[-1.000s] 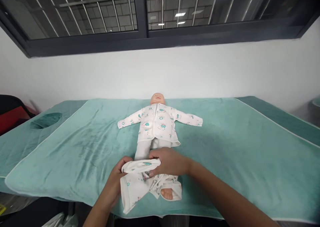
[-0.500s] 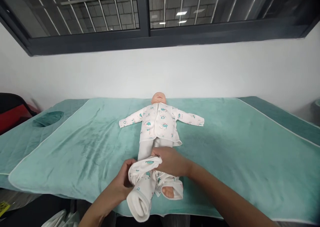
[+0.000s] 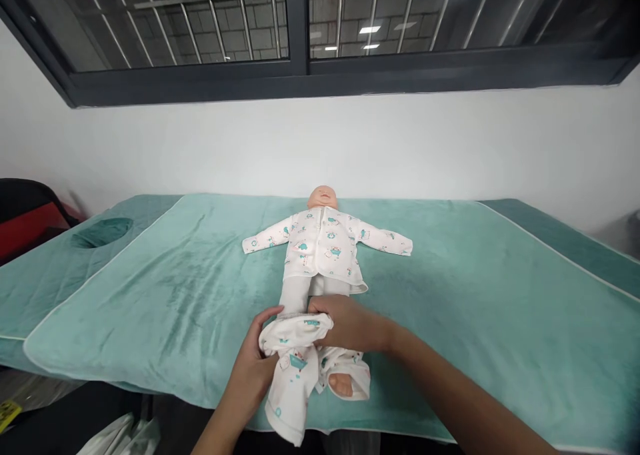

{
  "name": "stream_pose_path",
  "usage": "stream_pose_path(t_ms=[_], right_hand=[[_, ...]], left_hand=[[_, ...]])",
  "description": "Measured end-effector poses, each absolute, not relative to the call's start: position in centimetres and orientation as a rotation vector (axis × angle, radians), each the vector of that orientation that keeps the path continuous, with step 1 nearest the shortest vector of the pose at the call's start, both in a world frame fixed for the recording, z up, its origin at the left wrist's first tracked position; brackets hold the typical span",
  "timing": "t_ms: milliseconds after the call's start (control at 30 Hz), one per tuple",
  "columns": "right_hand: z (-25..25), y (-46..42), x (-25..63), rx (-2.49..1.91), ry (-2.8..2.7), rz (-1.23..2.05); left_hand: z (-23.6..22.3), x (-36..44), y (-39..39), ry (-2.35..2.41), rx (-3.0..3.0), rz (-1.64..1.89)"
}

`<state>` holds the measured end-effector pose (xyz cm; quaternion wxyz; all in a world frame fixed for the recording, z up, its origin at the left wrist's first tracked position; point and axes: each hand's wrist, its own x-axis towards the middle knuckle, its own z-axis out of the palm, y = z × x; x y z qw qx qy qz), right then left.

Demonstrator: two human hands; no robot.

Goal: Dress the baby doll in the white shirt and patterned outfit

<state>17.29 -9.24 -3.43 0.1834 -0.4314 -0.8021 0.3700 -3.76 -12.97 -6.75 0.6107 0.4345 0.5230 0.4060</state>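
A baby doll (image 3: 323, 197) lies on its back, arms spread, in a white printed jacket (image 3: 333, 245). Matching white pants (image 3: 295, 381) are bunched around its lower legs, the waistband near knee height. One bare foot (image 3: 341, 385) pokes out of the leg opening on the right; the other pant leg hangs toward me and hides its foot. My left hand (image 3: 257, 355) is closed around the left edge of the gathered waistband. From the right, my right hand (image 3: 350, 323) grips the same waistband between the doll's legs, its fingertips partly hidden.
The doll rests on a massage bed with a green plush cover (image 3: 450, 321) and a face hole (image 3: 103, 233) at the left. Behind it stand a white wall (image 3: 225, 148) and a dark-framed window (image 3: 300, 75). A black and red object (image 3: 35, 221) sits at far left.
The pant leg on the left has swung downward and flattened, so its opening no longer faces me. My left hand has moved slightly right and up along the waistband. The camera view shifted a little.
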Motion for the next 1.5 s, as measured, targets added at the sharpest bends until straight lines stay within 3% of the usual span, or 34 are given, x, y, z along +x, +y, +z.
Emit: stream_pose_path(t_ms=[267, 533, 767, 967, 1133, 1300, 1500], right_hand=[[-3.3, -8.3, 17.3, -1.338, -1.97, 1.082], [-4.2, -7.9, 16.6, -1.5, -1.64, 1.164], [-3.2, -7.7, 16.6, -1.495, -1.741, 0.619], [-3.7, -7.6, 17.1, -1.58, -1.792, 0.372], [-2.9, -7.7, 17.7, -1.574, -2.062, 0.317], [-0.1, -8.7, 18.4, -1.245, -2.266, 0.51], [-0.6, -6.6, 18.0, -1.578, -2.055, -0.018]], left_hand=[[-5.8, -5.6, -9.6, 1.252, 1.361, 0.824], [-6.3, -5.0, -6.8, 1.064, 1.076, 0.962], [-5.3, -3.9, -4.4, 0.991, 0.96, 1.023], [-4.6, -3.3, -3.7, 0.91, 0.918, 1.052], [-3.7, -2.4, -3.2, 1.169, 1.338, 1.029], [-4.0, -0.1, -1.8, 1.185, 1.939, 0.902], [-3.9, 2.2, -1.7, 1.436, 2.276, 0.948]])
